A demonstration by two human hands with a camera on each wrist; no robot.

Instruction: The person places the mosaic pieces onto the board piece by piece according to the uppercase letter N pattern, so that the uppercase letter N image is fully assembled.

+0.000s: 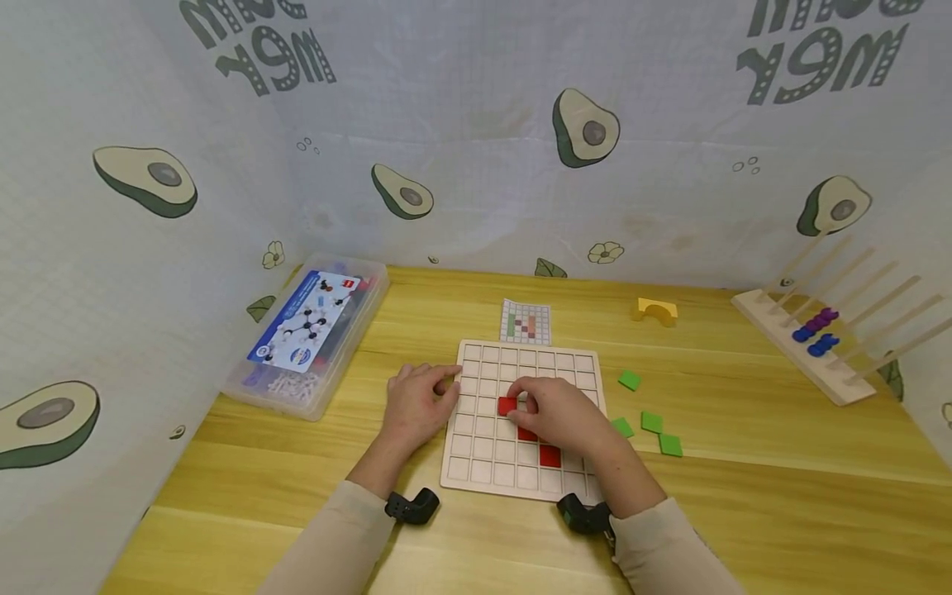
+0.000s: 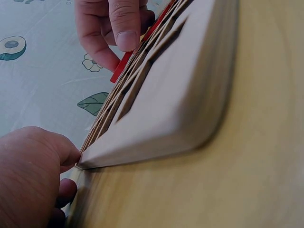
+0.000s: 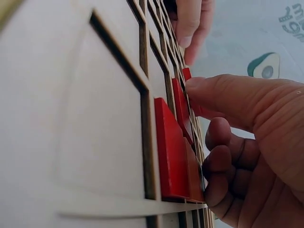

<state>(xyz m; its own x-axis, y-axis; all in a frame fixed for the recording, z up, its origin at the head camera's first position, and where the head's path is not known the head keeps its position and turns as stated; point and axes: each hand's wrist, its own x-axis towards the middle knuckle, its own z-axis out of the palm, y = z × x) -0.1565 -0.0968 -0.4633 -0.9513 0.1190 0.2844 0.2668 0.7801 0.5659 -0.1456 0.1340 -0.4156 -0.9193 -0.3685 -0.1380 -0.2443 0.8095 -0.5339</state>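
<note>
A pale wooden grid board [image 1: 482,471] lies on the table. My left hand [image 1: 420,405] touches its left edge with the fingertips, the other fingers loosely bent in the left wrist view. Over the board's middle, my right hand [image 1: 561,413] pinches a red square tile [image 1: 507,406] between thumb and fingers at a cell. That tile [image 2: 118,69] looks tilted against the board in the left wrist view. More red tiles sit in cells toward the lower right, one red tile [image 1: 550,456] nearest me; my right hand partly covers the others.
Several green tiles [image 1: 651,422] lie right of the board. A printed grid pattern card [image 1: 525,322] touches its far edge. A clear plastic case [image 1: 305,330] stands at left. Farther right are a yellow arch block [image 1: 656,311] and a wooden peg rack [image 1: 811,351] with beads.
</note>
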